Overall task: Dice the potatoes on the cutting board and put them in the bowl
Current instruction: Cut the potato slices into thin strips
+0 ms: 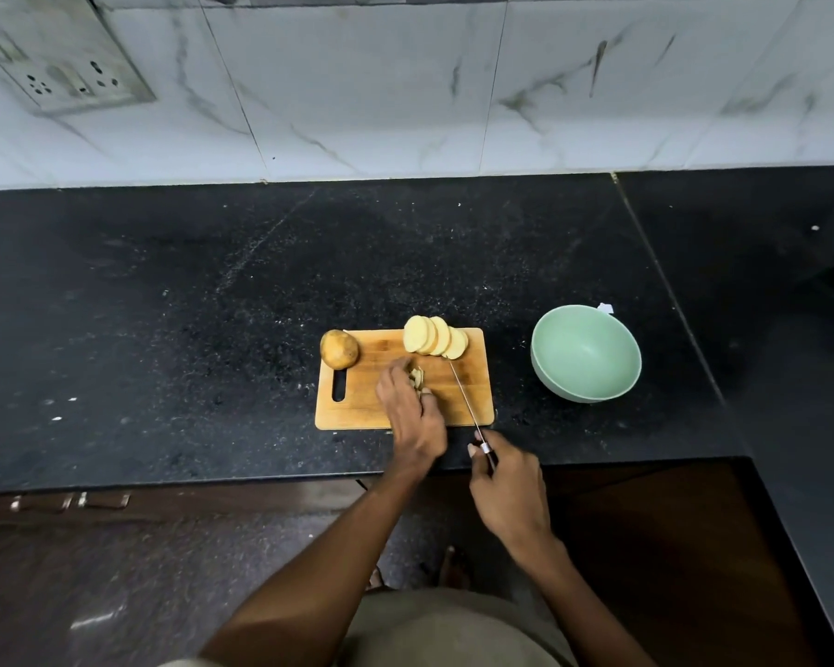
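On the wooden cutting board [357,411], the left hand [412,416] presses down on a small pile of potato pieces [417,377], fingers curled over them. The right hand [509,488] is clenched round the handle of the knife [463,394], whose long blade runs toward 11 o'clock, its tip touching the row of potato slices [434,336] at the board's far edge. A whole potato [339,349] sits at 10 o'clock from the left hand. The empty green bowl [586,351] stands on the bench [164,329] at 2 o'clock, nearer the right hand, with clear room between.
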